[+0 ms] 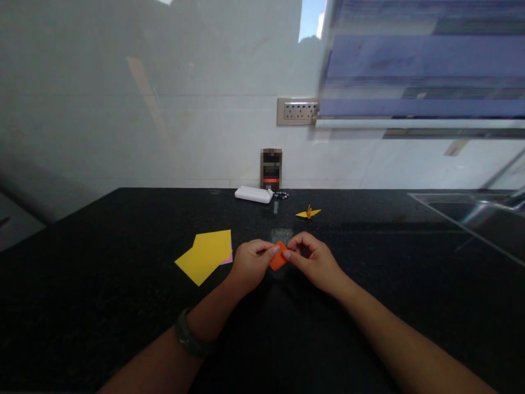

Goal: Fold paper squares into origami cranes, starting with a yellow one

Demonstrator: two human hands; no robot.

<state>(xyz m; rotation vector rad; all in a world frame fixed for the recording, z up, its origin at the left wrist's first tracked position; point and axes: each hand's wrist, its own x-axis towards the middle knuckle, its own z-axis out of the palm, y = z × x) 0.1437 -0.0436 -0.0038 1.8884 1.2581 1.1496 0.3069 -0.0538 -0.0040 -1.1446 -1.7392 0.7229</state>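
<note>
A small folded piece of orange paper (278, 259) is held between both hands above the black counter. My left hand (253, 264) pinches its left side, thumb on top. From the other side my right hand (314, 259) grips the paper's right edge between thumb and fingers. Left of my left hand lie sheets of yellow paper (207, 254), with a pinkish-purple sheet (227, 261) peeking out beneath. A yellow origami crane (308, 213) rests beyond my right hand, wings spread.
A white power bank (253, 194) with a beaded strap (281, 195) lies near the wall. Behind it leans a phone (271, 168), its screen blurred out. A sink (471, 210) is set into the black counter (135, 235) at the right. A socket panel (297, 111) is on the wall.
</note>
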